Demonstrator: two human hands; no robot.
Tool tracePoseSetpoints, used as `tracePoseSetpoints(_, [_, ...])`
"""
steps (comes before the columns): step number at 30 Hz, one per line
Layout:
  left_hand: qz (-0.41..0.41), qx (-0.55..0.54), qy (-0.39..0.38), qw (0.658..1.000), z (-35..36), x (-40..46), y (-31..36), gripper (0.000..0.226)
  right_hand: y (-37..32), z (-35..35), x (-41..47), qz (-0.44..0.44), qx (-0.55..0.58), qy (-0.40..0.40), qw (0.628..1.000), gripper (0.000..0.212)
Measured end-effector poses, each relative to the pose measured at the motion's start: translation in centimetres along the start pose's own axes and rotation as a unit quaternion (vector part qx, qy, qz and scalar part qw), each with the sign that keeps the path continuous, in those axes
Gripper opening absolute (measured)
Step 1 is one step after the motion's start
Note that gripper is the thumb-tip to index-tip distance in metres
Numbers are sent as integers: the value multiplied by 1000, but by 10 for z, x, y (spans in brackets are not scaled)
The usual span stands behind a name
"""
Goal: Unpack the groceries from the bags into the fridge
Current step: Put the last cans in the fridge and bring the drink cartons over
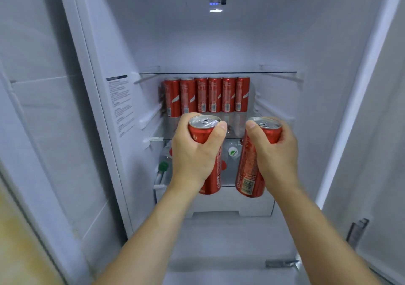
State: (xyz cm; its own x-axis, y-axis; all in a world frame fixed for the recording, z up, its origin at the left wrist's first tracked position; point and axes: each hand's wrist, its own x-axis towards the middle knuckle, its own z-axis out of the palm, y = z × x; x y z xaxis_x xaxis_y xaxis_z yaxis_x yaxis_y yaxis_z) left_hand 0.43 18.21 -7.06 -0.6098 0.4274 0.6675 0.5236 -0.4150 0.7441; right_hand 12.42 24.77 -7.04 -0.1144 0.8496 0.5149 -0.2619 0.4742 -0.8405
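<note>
- Your left hand (194, 153) wraps its fingers and thumb around a tall red can (206, 151), gripping it near the top; the silver lid with its pull tab faces up toward you.
- Your right hand (274, 155) grips a second red can (254, 160) the same way, thumb across the front just under the rim and fingers curled behind it.
- You hold both cans upright with a slight tilt, side by side but apart, in front of the open fridge (219, 43), level with the front edge of the glass shelf (157, 139).
- On that shelf a row of six red cans (207, 94) stands upright against the back wall, shoulder to shoulder, with at least one more can partly visible behind the left end.
- A second glass shelf (217, 73) sits just above the tops of that row.
- Below the shelf with the cans lie clear bottles: one with a green cap (163, 166) at the left, and one with a white and green label (232, 152) showing between your two hands.
- A printed label (120, 105) is stuck on the fridge's left inner wall.
- A small lit control panel (217, 2) glows at the top of the back wall.
</note>
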Motion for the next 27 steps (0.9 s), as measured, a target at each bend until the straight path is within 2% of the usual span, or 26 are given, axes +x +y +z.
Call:
tracePoseSetpoints(10, [10,3,34,999,34,78,-29,26,29,41,93,-20,-14,-17,1000,17])
tracePoseSetpoints(15, [0,13,33,999,46,108,-44,29,44,60,126,-25,-27,-17,999,35])
tracePoseSetpoints(18, [4,24,30,999,52,122,-52,29,51,69,140,-38,-13,-20,999,36])
tracePoseSetpoints(27, [-4,51,29,998,68,148,-90,35,87,81,170,-59,-68,-21,996,50])
